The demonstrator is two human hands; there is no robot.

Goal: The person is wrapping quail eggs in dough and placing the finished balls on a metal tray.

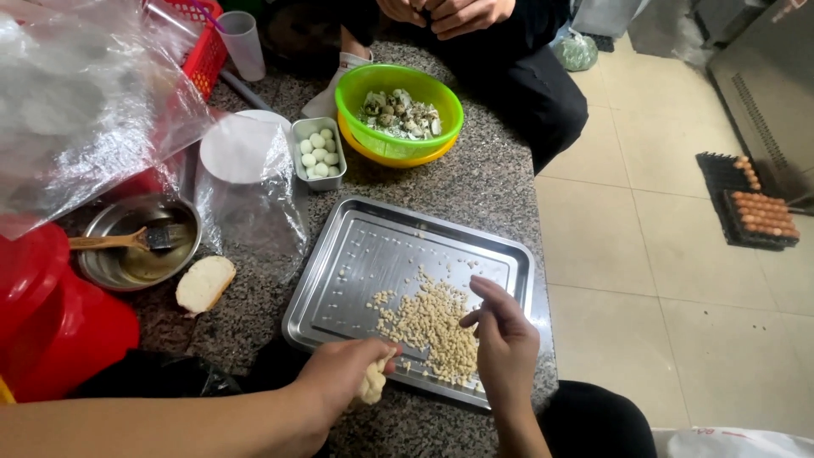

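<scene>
Pale dough lump (371, 383) in left hand (339, 373) | right hand (502, 335) over crumbs (432, 326)

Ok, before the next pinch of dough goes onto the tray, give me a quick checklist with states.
1. Dough in left hand: ok, in its grip at the tray's near edge.
2. Right hand free: ok, fingers open over the crumbs, holding nothing.
3. Room on the tray: ok, far half is bare metal.
4. Tray seated on the counter: ok, flat, though its near right corner sits close to the counter edge.
5. Green bowl clear of the tray: ok, apart, behind it.
6. Crumb sizes even: cannot tell, too small.
</scene>
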